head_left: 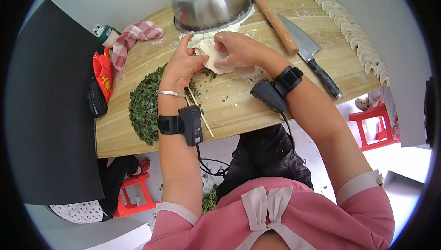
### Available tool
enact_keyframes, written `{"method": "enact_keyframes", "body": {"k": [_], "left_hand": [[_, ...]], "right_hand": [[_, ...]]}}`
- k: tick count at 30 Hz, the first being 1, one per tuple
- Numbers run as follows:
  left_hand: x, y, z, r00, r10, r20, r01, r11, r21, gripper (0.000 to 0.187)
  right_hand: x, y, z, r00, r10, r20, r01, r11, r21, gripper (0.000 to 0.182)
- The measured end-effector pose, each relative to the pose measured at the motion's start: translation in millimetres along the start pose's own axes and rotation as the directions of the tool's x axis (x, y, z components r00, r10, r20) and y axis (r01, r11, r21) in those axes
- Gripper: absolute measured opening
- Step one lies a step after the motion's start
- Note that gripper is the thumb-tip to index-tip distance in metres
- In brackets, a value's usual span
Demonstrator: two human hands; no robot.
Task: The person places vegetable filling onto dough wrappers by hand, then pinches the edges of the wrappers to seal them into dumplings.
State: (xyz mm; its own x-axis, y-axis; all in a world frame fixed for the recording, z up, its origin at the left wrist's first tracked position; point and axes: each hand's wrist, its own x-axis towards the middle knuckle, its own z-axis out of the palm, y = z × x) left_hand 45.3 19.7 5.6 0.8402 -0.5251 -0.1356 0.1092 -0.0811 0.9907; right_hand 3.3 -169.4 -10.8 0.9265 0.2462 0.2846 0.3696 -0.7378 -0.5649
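Between my two hands, over the floured part of the table, is a pale, floppy dough wrapper (213, 56). My left hand (183, 64) holds its left edge with thumb and fingers. At its right side, my right hand (241, 50) has curled fingers pinching the dough. A heap of chopped greens (146, 105) lies beside my left forearm and is partly hidden by it. Two wooden chopsticks (203, 116) rest near the greens, their far ends hidden by my left wrist. White flour dusts the tabletop around my fingers.
An upturned metal basin (209, 4) stands beyond my hands. To the right lie a rolling pin (273, 20), a cleaver (301, 39) and a long row of dumplings (347, 27). A checked cloth (133, 39), bottle (106, 35) and red packet (104, 73) sit left. Red stools (133, 197) flank the table.
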Motion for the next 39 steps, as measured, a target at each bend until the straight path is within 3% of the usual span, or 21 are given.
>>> {"method": "enact_keyframes", "body": {"k": [9, 11, 14, 20, 24, 27, 29, 31, 33, 35, 37, 39], "left_hand": [[-4, 6, 7, 0.999, -0.007, -0.045, 0.007, 1.0, 0.007, 0.083], [-5, 6, 8, 0.998, 0.005, -0.059, -0.004, 1.0, 0.011, 0.084], [-2, 2, 5, 0.999, 0.039, -0.037, -0.033, 0.991, 0.13, 0.087], [-1, 0, 8, 0.996, 0.083, -0.024, -0.08, 0.989, 0.126, 0.086], [1, -1, 9, 0.994, 0.092, -0.062, -0.076, 0.972, 0.223, 0.083], [7, -10, 2, 0.992, 0.12, -0.05, -0.103, 0.96, 0.259, 0.083], [10, -14, -1, 0.989, 0.145, -0.04, -0.131, 0.959, 0.253, 0.084], [7, -9, 1, 0.987, 0.143, -0.074, -0.107, 0.924, 0.366, 0.082], [1, -3, 5, 0.985, 0.14, -0.104, -0.082, 0.897, 0.434, 0.079], [3, -5, 2, 0.981, 0.139, -0.134, -0.055, 0.865, 0.499, 0.077], [12, -12, -8, 0.979, 0.194, -0.063, -0.118, 0.791, 0.601, 0.074], [15, -16, -12, 0.976, 0.205, -0.075, -0.106, 0.747, 0.656, 0.072]], "right_hand": [[0, -1, -2, 0.995, -0.076, -0.063, 0.07, 0.994, -0.082, 0.023], [0, -1, -3, 1.0, 0.01, 0.003, -0.01, 0.995, 0.095, 0.012], [0, -3, -6, 0.995, 0.086, 0.047, -0.093, 0.981, 0.172, 0.011], [5, 5, 1, 0.99, 0.138, 0.004, -0.135, 0.957, 0.258, 0.014], [7, 6, 6, 0.986, 0.167, 0.021, -0.165, 0.936, 0.311, 0.015], [8, 11, 4, 0.974, 0.219, -0.063, -0.187, 0.926, 0.327, 0.015], [10, 16, 0, 0.891, 0.453, 0.035, -0.332, 0.596, 0.731, 0.014], [8, 18, -5, 0.894, 0.446, 0.047, -0.332, 0.588, 0.737, 0.014], [7, 21, -6, 0.861, 0.505, 0.062, -0.253, 0.318, 0.914, 0.019], [9, 26, -9, 0.861, 0.504, 0.073, -0.235, 0.267, 0.935, 0.019], [13, 30, -13, 0.86, 0.504, 0.083, -0.217, 0.214, 0.952, 0.019], [14, 28, -18, 0.847, 0.526, -0.081, 0.052, 0.069, 0.996, 0.019]]}}
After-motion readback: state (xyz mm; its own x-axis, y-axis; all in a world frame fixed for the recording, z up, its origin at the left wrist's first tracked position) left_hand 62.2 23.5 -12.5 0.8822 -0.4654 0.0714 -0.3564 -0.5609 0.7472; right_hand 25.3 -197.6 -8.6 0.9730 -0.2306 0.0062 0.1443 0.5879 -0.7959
